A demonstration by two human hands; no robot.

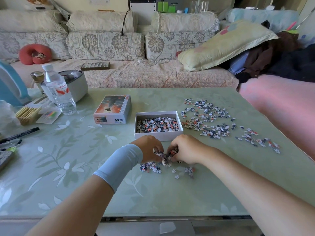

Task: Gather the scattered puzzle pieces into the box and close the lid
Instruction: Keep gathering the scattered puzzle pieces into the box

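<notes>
Your landmark is the open white box, half filled with small grey, white and orange puzzle pieces. To its left lies the lid, picture side up, and further left a water bottle. Just in front of the box, your left hand and right hand curl together around a clump of pieces, fingers closed on it. A few loose pieces lie under your hands. Right of the box, a wide scatter of pieces covers the table.
</notes>
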